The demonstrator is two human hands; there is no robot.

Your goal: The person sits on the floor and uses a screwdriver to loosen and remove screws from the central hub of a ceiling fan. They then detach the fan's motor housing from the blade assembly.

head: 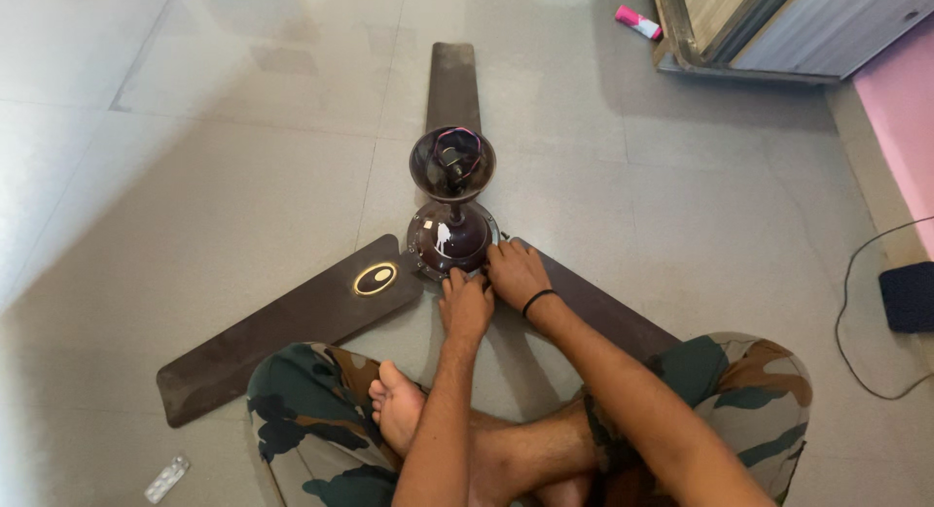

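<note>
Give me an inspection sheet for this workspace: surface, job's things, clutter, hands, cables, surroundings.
Surface: grey tiled floor; person sits cross-legged on it.
Job's things: dark brown ceiling fan lying flat, three blades spread, canopy cup on the rod above the motor.
Clutter: blister strip at lower left; pink tube at top right.
Hands: left hand and right hand both at the motor's near edge, fingers on it; what they grip cannot be told.
Cables: thin black cable looping to a dark box at right.
Surroundings: door frame at top right, pink wall at right.
</note>
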